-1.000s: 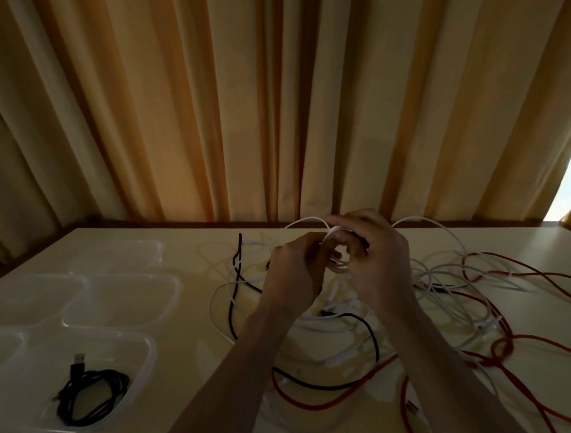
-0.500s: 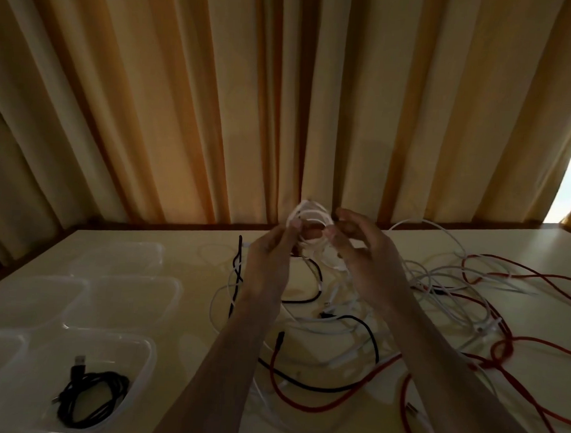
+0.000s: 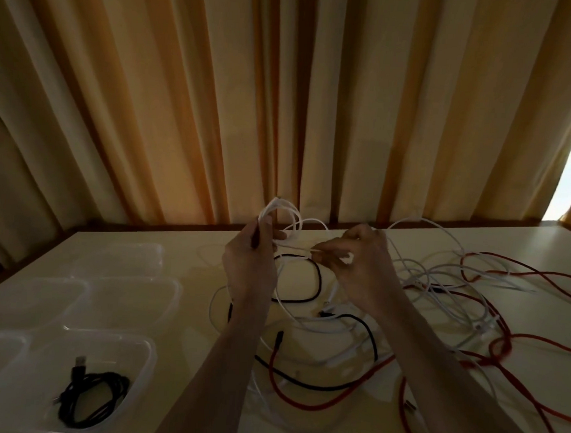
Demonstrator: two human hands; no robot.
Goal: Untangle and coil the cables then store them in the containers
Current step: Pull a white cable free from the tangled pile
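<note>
My left hand (image 3: 250, 261) pinches a small coil of white cable (image 3: 279, 212) held up above the table. My right hand (image 3: 362, 263) grips the same white cable a little to the right, with a stretch of it running between the two hands. Below them lies a tangle of white cables (image 3: 439, 277), a black cable (image 3: 317, 284) and red cables (image 3: 519, 344) spread over the table. A coiled black cable (image 3: 94, 395) lies in the clear container (image 3: 144, 351) at the front left.
Several more clear plastic containers (image 3: 131, 294) stand in a group on the left of the cream table (image 3: 189, 257). Orange curtains (image 3: 283, 100) hang right behind the table's far edge. A bright window gap shows at the far right.
Both hands rose from the tangle with the white coil, then drew apart. The right hand slid to the right along the cable while the left kept the coil.
</note>
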